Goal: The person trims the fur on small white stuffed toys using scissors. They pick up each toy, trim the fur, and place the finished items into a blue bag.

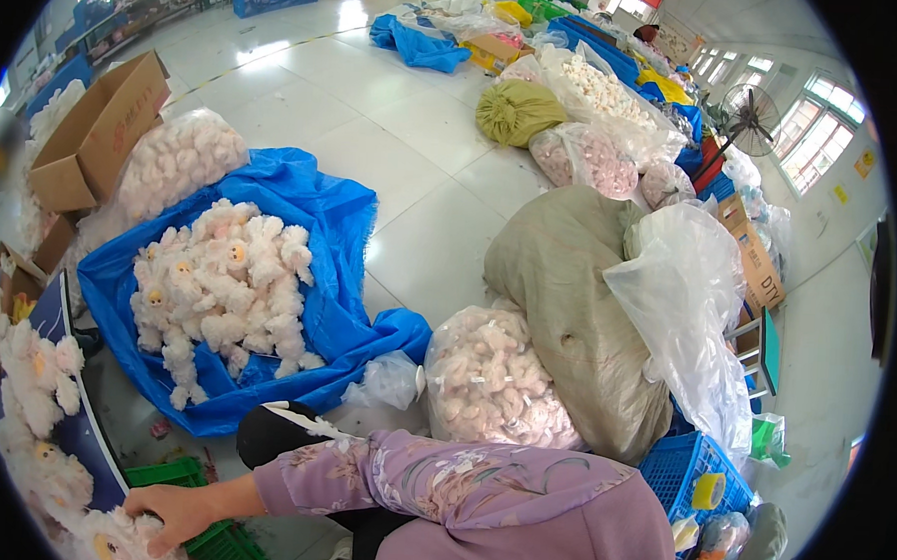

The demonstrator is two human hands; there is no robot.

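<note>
At the lower left, my right hand (180, 512) is closed on a cream-white fluffy plush toy (122, 544) with a yellow patch. My right arm reaches across to it in a purple flowered sleeve. More fluffy plush toys (42, 372) lie along the dark-topped table (96, 440) beside it. Just under my wrist stands a green plastic crate (222, 545). My left hand is not in view. Beyond the table, a heap of similar plush toys (218, 280) lies on a spread blue sheet (346, 211) on the floor.
A clear bag of pale plush pieces (494, 382) and a large grey-green sack (558, 295) stand to the right. A blue crate (685, 471) holds tape. An open cardboard box (100, 130) is at left. A standing fan (751, 118) and several bags line the right side.
</note>
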